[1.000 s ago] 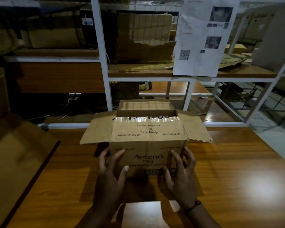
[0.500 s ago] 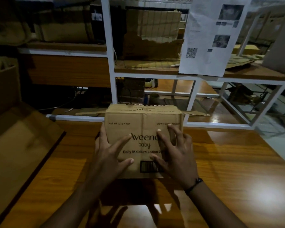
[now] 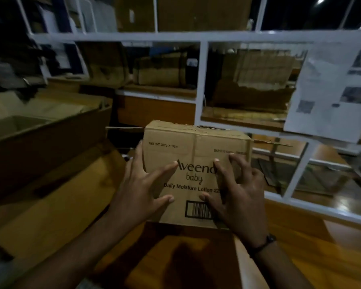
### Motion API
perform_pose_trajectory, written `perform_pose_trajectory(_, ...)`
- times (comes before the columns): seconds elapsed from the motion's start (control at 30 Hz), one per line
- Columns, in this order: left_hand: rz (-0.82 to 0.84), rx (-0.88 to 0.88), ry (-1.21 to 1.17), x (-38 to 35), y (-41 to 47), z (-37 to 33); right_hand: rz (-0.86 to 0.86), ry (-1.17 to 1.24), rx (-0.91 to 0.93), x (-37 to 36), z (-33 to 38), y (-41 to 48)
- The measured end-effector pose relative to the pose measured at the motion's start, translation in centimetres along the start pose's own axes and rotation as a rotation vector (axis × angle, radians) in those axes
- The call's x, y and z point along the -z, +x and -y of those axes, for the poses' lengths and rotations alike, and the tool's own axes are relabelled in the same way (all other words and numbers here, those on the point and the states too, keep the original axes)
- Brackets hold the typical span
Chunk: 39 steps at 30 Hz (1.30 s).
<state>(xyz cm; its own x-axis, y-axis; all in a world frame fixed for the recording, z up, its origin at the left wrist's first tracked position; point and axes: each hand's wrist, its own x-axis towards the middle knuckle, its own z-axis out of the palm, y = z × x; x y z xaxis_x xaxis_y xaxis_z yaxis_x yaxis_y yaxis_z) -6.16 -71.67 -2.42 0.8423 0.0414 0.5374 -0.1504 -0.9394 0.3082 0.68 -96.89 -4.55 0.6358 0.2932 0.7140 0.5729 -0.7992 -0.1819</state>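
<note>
A brown cardboard box (image 3: 196, 142) printed "Aveeno baby Daily Moisture Lotion" is tipped with its printed face toward me, its flaps sticking out behind. My left hand (image 3: 140, 192) lies spread on the box's left part, thumb and forefinger on the face and the other fingers along the left edge. My right hand (image 3: 242, 199) sits on the right part with bent fingers, tips digging into the face near the right edge. I cannot tell whether the box rests on the wooden table (image 3: 331, 247) or hangs just above it.
A large open cardboard box (image 3: 40, 132) stands at the left, with a flat cardboard sheet (image 3: 50, 205) in front of it. A white-framed shelf rack (image 3: 202, 80) holding cartons runs behind the table. A printed paper sheet (image 3: 329, 97) hangs on it at the right.
The box went from upright with open flaps to tipped with its printed face toward me. Both hands moved onto that face. The view has since swung up and to the left.
</note>
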Motion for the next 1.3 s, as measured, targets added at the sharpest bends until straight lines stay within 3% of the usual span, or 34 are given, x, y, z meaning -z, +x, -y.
perform_pose_trajectory(0.37, -0.167, -0.152, 0.111, 13.3, 6.7, 3.7, -0.205, -0.062, 0.102, 3.3, 7.9, 10.7)
perform_pose_trajectory(0.8, -0.332, -0.247, 0.154, 29.2, 8.8, 17.5, -0.402, -0.122, 0.137, 1.7, 26.4, 19.6)
perform_pose_trajectory(1.3, -0.378, -0.119, 0.197, 35.5, 8.6, 32.6, -0.312, 0.0, 0.221, -7.2, 39.2, 26.9)
